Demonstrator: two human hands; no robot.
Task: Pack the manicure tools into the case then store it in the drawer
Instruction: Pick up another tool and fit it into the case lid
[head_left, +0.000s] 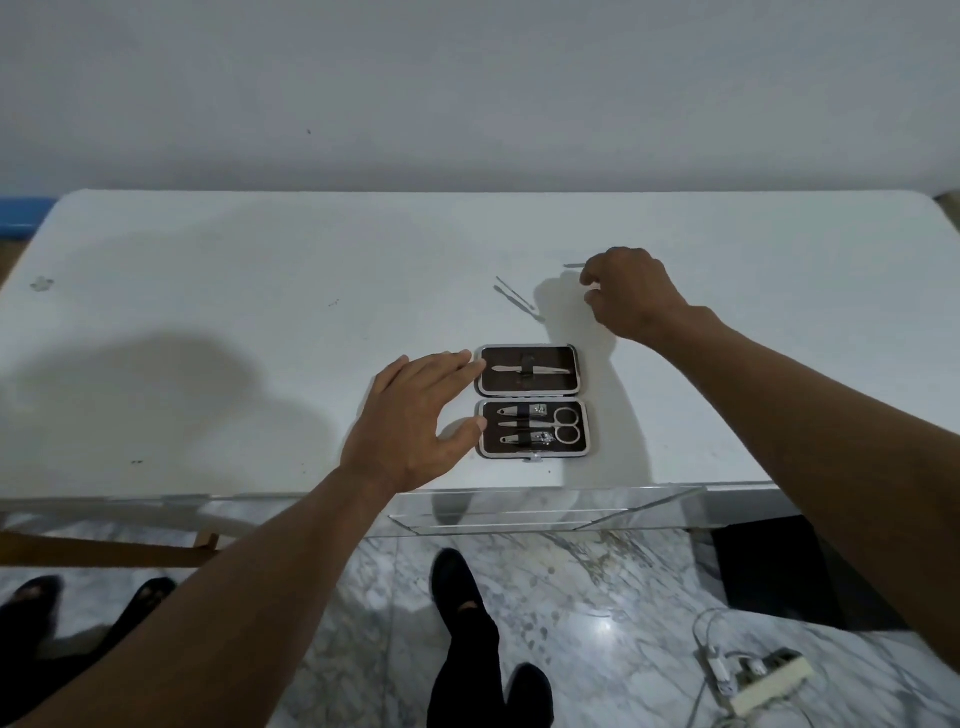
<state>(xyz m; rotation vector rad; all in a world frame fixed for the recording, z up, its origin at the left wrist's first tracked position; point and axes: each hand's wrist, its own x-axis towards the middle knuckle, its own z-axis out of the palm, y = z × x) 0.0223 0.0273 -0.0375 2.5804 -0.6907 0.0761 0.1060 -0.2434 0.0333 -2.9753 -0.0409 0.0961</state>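
Observation:
An open manicure case (531, 399) with a dark lining lies near the front edge of the white table (260, 291). Its far half holds one slim tool; its near half holds two clippers and small scissors. My left hand (415, 421) rests open against the case's left side, fingertips touching both halves. Tweezers (515, 294) lie loose on the table beyond the case. My right hand (631, 293) hovers further back right, fingers curled over a thin metal tool (574, 265) whose tip pokes out to the left. Whether the hand grips that tool is hidden.
A clear drawer (545, 512) stands pulled out under the table's front edge, below the case. A wall rises behind the table. On the marble floor lie a power strip with cables (753, 680) at right and feet in dark shoes.

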